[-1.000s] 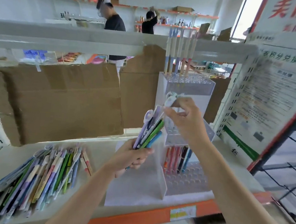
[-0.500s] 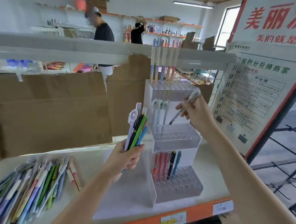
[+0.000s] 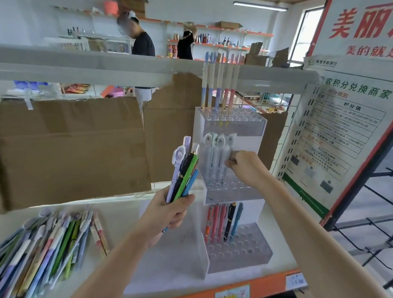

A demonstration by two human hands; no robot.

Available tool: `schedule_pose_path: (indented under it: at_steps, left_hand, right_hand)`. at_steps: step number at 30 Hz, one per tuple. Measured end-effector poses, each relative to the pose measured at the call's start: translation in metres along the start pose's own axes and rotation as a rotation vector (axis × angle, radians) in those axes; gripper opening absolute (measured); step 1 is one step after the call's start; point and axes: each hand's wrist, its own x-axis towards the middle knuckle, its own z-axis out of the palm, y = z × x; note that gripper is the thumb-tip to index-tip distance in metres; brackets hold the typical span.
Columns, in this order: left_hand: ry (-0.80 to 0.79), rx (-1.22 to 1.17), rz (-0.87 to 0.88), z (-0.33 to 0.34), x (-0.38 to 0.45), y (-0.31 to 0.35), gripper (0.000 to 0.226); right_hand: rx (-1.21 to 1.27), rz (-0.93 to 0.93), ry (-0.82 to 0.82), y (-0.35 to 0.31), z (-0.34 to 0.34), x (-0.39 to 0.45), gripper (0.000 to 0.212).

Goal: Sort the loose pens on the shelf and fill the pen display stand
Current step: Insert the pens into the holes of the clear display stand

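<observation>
A clear three-tier pen display stand (image 3: 248,257) sits on the white shelf. Its top tier holds several tall pastel pens (image 3: 218,85), its middle tier several white cartoon-capped pens (image 3: 216,155), its bottom tier several red, black and blue pens (image 3: 223,220). My left hand (image 3: 170,212) grips a bundle of pens (image 3: 183,171), green, blue, black and lilac, held upright left of the stand. My right hand (image 3: 245,168) pinches the rightmost white pen (image 3: 228,151) standing in the middle tier. A pile of loose pens (image 3: 37,254) lies at the shelf's left.
Cardboard sheets (image 3: 63,148) line the shelf's back. A notice board (image 3: 346,126) stands to the right, with a black wire rack (image 3: 382,231) beyond it. The orange shelf edge (image 3: 234,295) runs along the front. Two people stand at far shelves.
My right hand has brought a white pen down from above the stand into a hole of the middle tier. My left hand and its bundle stayed beside the stand.
</observation>
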Motion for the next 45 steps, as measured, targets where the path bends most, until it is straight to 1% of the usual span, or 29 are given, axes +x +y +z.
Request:
schedule_pose_path:
  at_steps: [2, 5, 9, 10, 13, 15, 16, 18, 20, 22, 24, 27, 29, 33, 35, 36, 38, 40, 42, 45]
  left_hand:
    - [-0.007, 0.007, -0.003, 0.001, 0.001, -0.001, 0.027]
    - [-0.019, 0.009, -0.011, 0.002, 0.001, -0.001, 0.027]
    - [-0.028, 0.009, -0.022, 0.004, 0.002, -0.002, 0.027]
    - [-0.030, 0.012, -0.023, 0.005, 0.001, -0.003, 0.026]
    - [-0.034, 0.012, -0.015, 0.006, 0.001, -0.002, 0.025]
    - [-0.043, 0.017, -0.002, 0.008, 0.000, -0.001, 0.024]
    - [-0.049, 0.021, 0.004, 0.009, 0.000, -0.001, 0.023]
    - [-0.061, 0.025, 0.015, 0.011, 0.000, -0.001, 0.022]
    - [-0.064, 0.016, 0.024, 0.013, 0.000, -0.001, 0.023]
    - [-0.060, -0.003, 0.027, 0.015, 0.002, -0.001, 0.020]
    - [-0.063, -0.007, 0.027, 0.017, 0.003, -0.001, 0.018]
    - [-0.087, -0.009, 0.042, 0.019, 0.002, -0.002, 0.020]
    - [-0.093, -0.029, 0.056, 0.021, 0.001, -0.003, 0.023]
    - [-0.016, 0.038, 0.030, 0.023, -0.005, -0.010, 0.034]
    - [0.004, 0.056, 0.022, 0.023, -0.009, -0.014, 0.036]
    - [0.005, 0.070, 0.028, 0.024, -0.011, -0.015, 0.037]
    - [0.011, 0.114, 0.046, 0.027, -0.014, -0.016, 0.038]
    - [0.020, 0.149, 0.061, 0.031, -0.016, -0.017, 0.036]
    - [0.000, 0.165, 0.083, 0.038, -0.018, -0.019, 0.034]
    - [-0.042, 0.169, 0.107, 0.048, -0.021, -0.022, 0.035]
  right_hand:
    - [-0.004, 0.002, -0.006, 0.003, 0.001, 0.000, 0.036]
    - [0.008, -0.009, -0.007, 0.004, 0.002, -0.001, 0.038]
    - [0.046, 0.000, -0.007, 0.007, 0.000, -0.005, 0.024]
    - [0.054, 0.011, 0.001, 0.008, 0.000, -0.007, 0.023]
    - [0.053, 0.015, 0.107, 0.012, -0.001, -0.014, 0.027]
    - [0.140, -0.051, 0.157, 0.007, 0.001, -0.022, 0.019]
    - [0.224, -0.078, 0.134, 0.002, 0.002, -0.028, 0.017]
    - [0.408, -0.124, 0.031, -0.007, 0.005, -0.038, 0.020]
    - [0.540, -0.154, -0.067, -0.015, 0.009, -0.046, 0.019]
    - [0.623, -0.174, -0.141, -0.020, 0.011, -0.051, 0.013]
    - [0.635, -0.196, -0.171, -0.024, 0.015, -0.054, 0.009]
    - [0.559, -0.207, -0.104, -0.026, 0.022, -0.057, 0.011]
    - [0.589, -0.199, -0.053, -0.026, 0.025, -0.059, 0.009]
    - [0.914, -0.052, 0.051, -0.018, 0.021, -0.067, 0.007]
    - [0.989, -0.046, 0.127, -0.007, 0.015, -0.074, 0.006]
    - [0.944, -0.059, 0.174, 0.002, 0.013, -0.078, 0.007]
    - [0.700, -0.065, 0.266, 0.021, 0.011, -0.085, 0.012]
    - [0.503, -0.029, 0.309, 0.038, 0.015, -0.091, 0.013]
    - [0.459, 0.005, 0.295, 0.051, 0.025, -0.095, 0.013]
    - [0.464, 0.071, 0.229, 0.063, 0.047, -0.094, 0.018]
